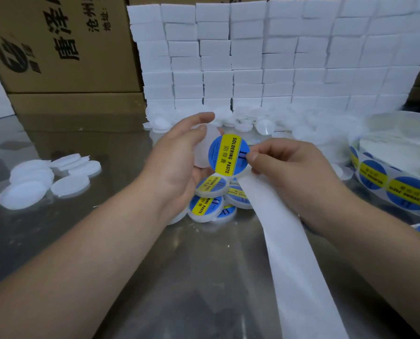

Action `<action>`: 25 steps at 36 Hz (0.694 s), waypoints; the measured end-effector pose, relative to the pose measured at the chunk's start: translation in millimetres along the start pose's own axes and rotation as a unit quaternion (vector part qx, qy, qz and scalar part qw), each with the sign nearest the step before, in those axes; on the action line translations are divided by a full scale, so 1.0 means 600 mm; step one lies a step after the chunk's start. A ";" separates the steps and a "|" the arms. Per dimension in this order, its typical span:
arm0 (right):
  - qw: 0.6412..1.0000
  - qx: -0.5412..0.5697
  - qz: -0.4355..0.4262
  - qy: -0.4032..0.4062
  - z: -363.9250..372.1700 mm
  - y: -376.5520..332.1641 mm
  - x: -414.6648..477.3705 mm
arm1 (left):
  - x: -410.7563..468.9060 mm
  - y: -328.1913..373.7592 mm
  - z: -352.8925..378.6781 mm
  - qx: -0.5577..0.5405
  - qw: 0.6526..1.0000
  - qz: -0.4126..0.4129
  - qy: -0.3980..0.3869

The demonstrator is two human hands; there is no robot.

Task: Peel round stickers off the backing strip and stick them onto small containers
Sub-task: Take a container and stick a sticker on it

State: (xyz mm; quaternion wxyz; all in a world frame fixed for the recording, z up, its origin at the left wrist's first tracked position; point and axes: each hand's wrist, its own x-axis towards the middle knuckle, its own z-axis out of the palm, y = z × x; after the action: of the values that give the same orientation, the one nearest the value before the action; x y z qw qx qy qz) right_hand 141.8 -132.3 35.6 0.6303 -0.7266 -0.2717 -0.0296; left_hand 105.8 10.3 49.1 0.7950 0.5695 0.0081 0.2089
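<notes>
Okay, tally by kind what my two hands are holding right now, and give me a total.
Container, gripped by left hand: 1
Round sticker, pinched by right hand: 1
Backing strip, trailing under right hand: 1
Total: 3

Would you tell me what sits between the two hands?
Head view: the round sticker, pinched by the right hand, beside the white container gripped by the left hand.

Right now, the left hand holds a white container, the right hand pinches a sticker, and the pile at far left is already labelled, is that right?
Not quite. In the head view the far-left pile is plain white, unlabelled; the labelled containers lie under the hands. The left hand holds a white container, and the right hand pinches the sticker.
</notes>
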 end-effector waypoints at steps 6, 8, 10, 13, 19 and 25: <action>0.999 0.005 -0.016 -0.029 0.004 -0.003 -0.007 | -0.005 0.001 0.005 -0.087 0.993 -0.049 -0.069; 1.000 0.008 -0.017 -0.022 0.004 -0.002 -0.007 | -0.007 -0.001 0.007 -0.074 0.992 -0.051 -0.083; 1.000 0.012 -0.018 -0.018 0.003 -0.002 -0.007 | -0.008 -0.003 0.007 -0.064 0.992 -0.056 -0.097; 1.000 0.010 -0.012 -0.015 0.003 -0.001 -0.007 | -0.008 -0.005 0.008 -0.065 0.990 -0.056 -0.113; 1.000 0.009 -0.010 -0.009 0.002 0.001 -0.005 | -0.011 -0.013 0.009 -0.027 0.990 -0.031 -0.135; 1.000 0.009 -0.008 -0.004 0.002 0.002 -0.005 | -0.009 -0.019 0.007 -0.012 0.990 -0.006 -0.143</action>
State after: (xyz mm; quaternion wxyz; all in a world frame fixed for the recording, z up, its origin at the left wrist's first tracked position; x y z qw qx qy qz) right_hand 139.5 -132.0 33.3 0.6358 -0.7186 -0.2801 -0.0291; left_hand 105.4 1.6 39.2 0.7959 0.5840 -0.1043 0.1205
